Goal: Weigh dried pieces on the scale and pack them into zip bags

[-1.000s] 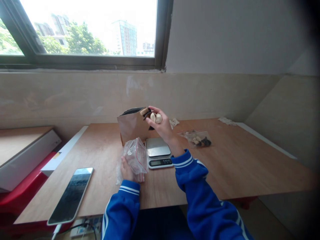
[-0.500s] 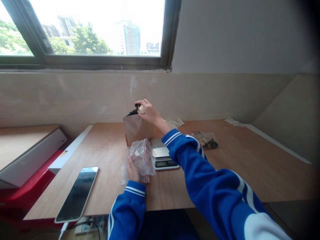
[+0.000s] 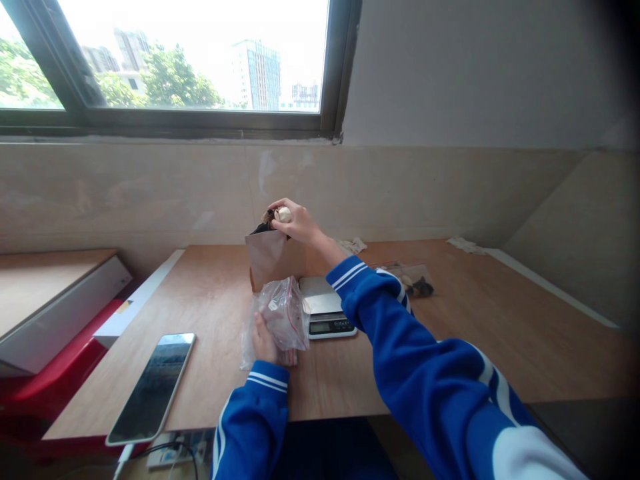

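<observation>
Phone [image 3: 153, 387] lies near the left edge of the desk [image 3: 215, 287], a white cable [image 3: 123, 457] plugged into its near end. To its right, the left hand [image 3: 264, 340] grips crumpled clear zip bags [image 3: 285, 313] by their left side, as it did a second ago; some of its fingers are hidden by the plastic. Just behind stands a brown paper bag [image 3: 273, 257], upright, with its dark mouth open.

The right hand [image 3: 299, 223] is closed around a few dried pieces [image 3: 283, 215], pale and dark brown, and holds them right at that mouth. A second ago it was farther right, beside the bag's top, with the pieces more exposed; since half a second ago it has hardly moved, though a brown piece shows more clearly past the fingers. Whether the pieces touch the paper cannot be told.

Next comes the scale [image 3: 317, 298], its metal plate now partly covered by the right sleeve [image 3: 430, 380], where earlier the plate was in full view. Farther right, behind the sleeve, a filled zip bag [image 3: 419, 277] of similar pieces lies flat, partly hidden by the forearm.
</observation>
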`<state>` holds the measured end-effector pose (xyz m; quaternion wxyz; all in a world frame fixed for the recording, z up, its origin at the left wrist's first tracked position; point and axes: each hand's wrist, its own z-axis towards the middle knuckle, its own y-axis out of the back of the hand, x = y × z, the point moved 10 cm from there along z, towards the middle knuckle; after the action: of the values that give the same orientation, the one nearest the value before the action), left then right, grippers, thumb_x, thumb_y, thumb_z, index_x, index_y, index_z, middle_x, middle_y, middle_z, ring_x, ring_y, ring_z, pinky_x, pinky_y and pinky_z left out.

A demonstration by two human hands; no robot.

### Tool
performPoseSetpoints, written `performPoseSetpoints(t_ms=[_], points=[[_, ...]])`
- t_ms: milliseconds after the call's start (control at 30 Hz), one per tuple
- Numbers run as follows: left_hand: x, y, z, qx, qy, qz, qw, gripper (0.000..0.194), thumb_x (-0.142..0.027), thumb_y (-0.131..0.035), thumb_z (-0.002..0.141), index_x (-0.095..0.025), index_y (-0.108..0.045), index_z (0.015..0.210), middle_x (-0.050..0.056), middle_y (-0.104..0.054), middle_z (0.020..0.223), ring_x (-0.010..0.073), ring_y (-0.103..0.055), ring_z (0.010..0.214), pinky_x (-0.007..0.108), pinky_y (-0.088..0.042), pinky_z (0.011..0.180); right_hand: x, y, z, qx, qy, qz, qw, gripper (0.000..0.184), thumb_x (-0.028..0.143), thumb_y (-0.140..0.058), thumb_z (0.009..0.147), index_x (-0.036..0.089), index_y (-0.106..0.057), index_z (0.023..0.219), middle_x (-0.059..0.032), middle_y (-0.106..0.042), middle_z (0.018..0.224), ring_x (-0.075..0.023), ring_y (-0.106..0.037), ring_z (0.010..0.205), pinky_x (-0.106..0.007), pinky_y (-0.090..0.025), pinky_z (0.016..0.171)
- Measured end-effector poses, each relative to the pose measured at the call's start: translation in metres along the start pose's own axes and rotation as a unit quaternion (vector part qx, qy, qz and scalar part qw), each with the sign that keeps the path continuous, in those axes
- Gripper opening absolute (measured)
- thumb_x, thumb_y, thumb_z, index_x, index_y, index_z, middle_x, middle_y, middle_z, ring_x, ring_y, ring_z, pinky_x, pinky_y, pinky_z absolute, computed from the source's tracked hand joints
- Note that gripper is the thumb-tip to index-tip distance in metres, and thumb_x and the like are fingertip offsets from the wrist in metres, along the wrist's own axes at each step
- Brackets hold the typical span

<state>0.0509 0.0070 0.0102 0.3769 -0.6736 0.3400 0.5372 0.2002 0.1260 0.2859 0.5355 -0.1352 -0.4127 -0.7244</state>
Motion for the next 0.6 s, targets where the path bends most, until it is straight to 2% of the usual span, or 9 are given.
performPoseSetpoints(t_ms=[133,267,467,600], points=[[-0.001,-0.001,0.000,0.004,-0.009,-0.004,1.000,0.058,-0.051,-0.033,0.093,-0.009,-0.063,0.117,0.017,-0.067,0.116,0.0256,-0.060,0.114,0.035,-0.046,0.098,-0.001,-0.001,0.003,0.063,-0.043,0.015,0.997,0.032,0.021,-0.063,0.066,0.017,-0.061,0.097,0.0010,-0.065,0.087,-0.0132,-0.058,0.077,-0.023,-0.046,0.069],[0.006,-0.002,0.005,0.011,0.000,0.000,1.000,0.059,-0.054,-0.033,0.092,-0.009,-0.065,0.114,0.018,-0.067,0.116,0.0261,-0.062,0.111,0.035,-0.048,0.096,0.002,-0.003,-0.003,0.113,-0.062,0.075,0.989,0.032,0.022,-0.066,0.063,0.017,-0.062,0.094,0.0017,-0.063,0.083,-0.0118,-0.056,0.073,-0.020,-0.044,0.061],[-0.005,-0.005,0.001,0.020,-0.021,0.003,1.000,0.058,-0.049,-0.030,0.094,-0.007,-0.064,0.115,0.017,-0.068,0.114,0.0252,-0.062,0.111,0.034,-0.047,0.098,-0.007,-0.001,-0.010,0.123,-0.103,0.217,0.963,0.029,0.023,-0.066,0.063,0.015,-0.063,0.091,0.0009,-0.064,0.075,-0.0115,-0.057,0.070,-0.022,-0.046,0.064],[-0.010,-0.006,-0.003,0.027,-0.026,0.010,0.999,0.060,-0.048,-0.029,0.095,-0.005,-0.064,0.117,0.018,-0.068,0.112,0.0257,-0.062,0.111,0.036,-0.046,0.100,-0.014,0.002,-0.011,0.129,-0.120,0.246,0.953,0.024,0.023,-0.065,0.062,0.013,-0.065,0.085,-0.0001,-0.064,0.072,-0.0114,-0.056,0.066,-0.022,-0.045,0.062]])
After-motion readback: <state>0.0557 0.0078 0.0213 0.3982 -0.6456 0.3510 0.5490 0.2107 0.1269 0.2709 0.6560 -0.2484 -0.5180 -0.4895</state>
